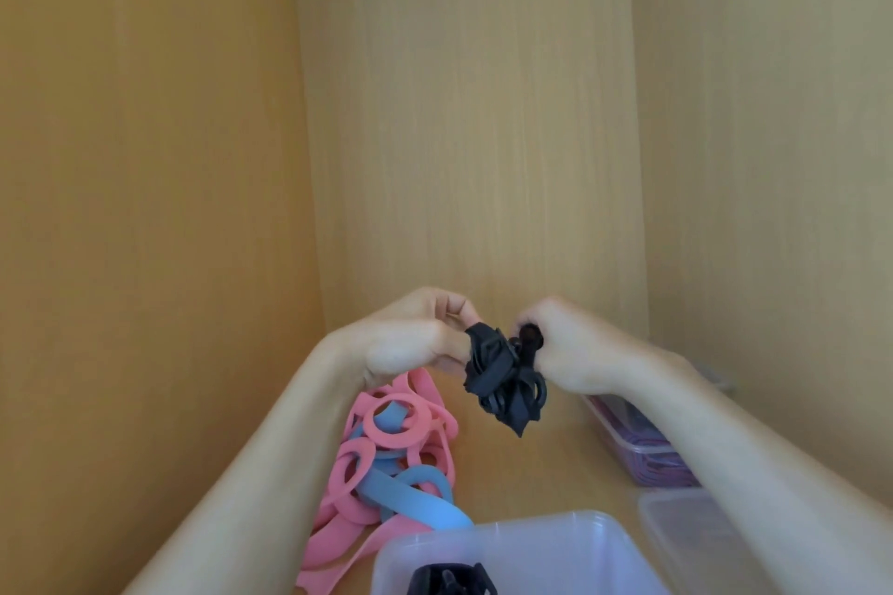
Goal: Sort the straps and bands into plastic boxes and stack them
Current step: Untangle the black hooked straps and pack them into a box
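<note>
Black strap bundle (502, 377): crumpled dark webbing with hard black loops, tail hanging to a point. Held in the air, centre of view, above the wooden shelf floor (522, 473).

Left hand (415, 338): thumb and fingertips pinch the bundle's upper left end. Right hand (575, 348): fingers curled round its right end.

At 7 o'clock from the bundle: loose heap of pink and blue bands (386, 454) on the shelf floor.

At 6 o'clock: near clear box (531, 541), open; holds a black item (449, 580), cut off by the frame edge.

At 4 o'clock: far clear box (613, 437), part hidden by the right forearm; holds purple-red bands (652, 447). Just beside it, nearer, a clear container or lid (691, 531); cannot tell which.
</note>
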{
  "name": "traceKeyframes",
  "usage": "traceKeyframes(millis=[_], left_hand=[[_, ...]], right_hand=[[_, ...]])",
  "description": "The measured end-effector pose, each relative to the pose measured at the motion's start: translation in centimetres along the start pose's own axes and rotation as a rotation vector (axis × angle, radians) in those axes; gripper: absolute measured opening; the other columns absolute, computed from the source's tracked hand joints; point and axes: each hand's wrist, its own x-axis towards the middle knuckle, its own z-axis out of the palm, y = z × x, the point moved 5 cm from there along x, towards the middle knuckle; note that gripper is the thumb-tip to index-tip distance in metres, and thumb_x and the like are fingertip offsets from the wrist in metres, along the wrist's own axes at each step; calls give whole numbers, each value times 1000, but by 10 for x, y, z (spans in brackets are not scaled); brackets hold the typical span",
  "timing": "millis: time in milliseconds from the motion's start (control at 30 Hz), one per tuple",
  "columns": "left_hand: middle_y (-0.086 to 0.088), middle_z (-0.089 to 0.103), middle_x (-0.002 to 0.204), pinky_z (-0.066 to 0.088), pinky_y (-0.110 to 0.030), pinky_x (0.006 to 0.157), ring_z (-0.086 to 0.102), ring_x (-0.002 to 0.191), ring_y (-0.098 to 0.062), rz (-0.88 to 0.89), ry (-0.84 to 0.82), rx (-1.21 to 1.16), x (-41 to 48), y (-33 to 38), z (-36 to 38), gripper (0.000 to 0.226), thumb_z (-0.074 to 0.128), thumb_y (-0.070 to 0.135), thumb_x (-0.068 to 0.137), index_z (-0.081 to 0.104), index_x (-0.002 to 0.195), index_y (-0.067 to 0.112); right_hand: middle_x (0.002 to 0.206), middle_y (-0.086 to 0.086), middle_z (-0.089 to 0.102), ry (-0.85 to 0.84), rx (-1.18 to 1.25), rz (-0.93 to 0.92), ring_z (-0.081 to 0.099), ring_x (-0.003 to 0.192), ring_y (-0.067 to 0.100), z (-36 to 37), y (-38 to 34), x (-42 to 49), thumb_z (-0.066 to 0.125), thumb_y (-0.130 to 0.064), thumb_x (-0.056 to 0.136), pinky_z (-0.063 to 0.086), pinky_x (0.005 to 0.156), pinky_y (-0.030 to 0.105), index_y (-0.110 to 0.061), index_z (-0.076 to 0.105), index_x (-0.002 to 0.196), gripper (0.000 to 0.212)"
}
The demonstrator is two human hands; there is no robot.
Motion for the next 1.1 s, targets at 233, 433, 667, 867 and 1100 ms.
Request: traceKeyframes(millis=[233,433,667,867,1100], left_hand=[[-13,66,81,57,-32,65,70,68,-23,-87,74,150,1,-9,0,13,62,-5,87,56,90,5],[-14,69,83,62,-37,70,73,72,-24,-35,231,88,3,-8,-10,13,56,-8,90,54,91,5],[-14,68,85,58,-32,72,68,77,-26,92,98,-327,1,-12,-6,15,61,-6,81,59,85,8],[-11,72,88,58,-31,71,70,77,-22,202,-89,-509,-3,-1,-1,15,65,-2,82,72,84,12],[-21,71,89,59,-37,77,71,83,-31,54,97,-233,3,-12,-4,14,67,-8,77,65,82,6]], right_hand=[[56,0,45,67,-96,-28,38,56,23,0,0,1,59,-13,84,32,53,33,-14,53,63,23],[68,-4,49,101,146,-17,42,63,17,-10,-8,-3,56,-10,88,36,60,31,-17,52,73,17],[71,-5,62,44,708,-60,55,62,7,-22,-18,-9,54,-16,93,44,66,26,-15,61,83,12],[79,5,65,-48,868,-26,57,71,17,-18,-14,-8,52,-9,101,48,59,18,-13,64,87,19],[74,-4,63,-11,610,-10,53,55,4,-18,-17,-7,58,-7,98,42,61,19,-13,65,92,11]])
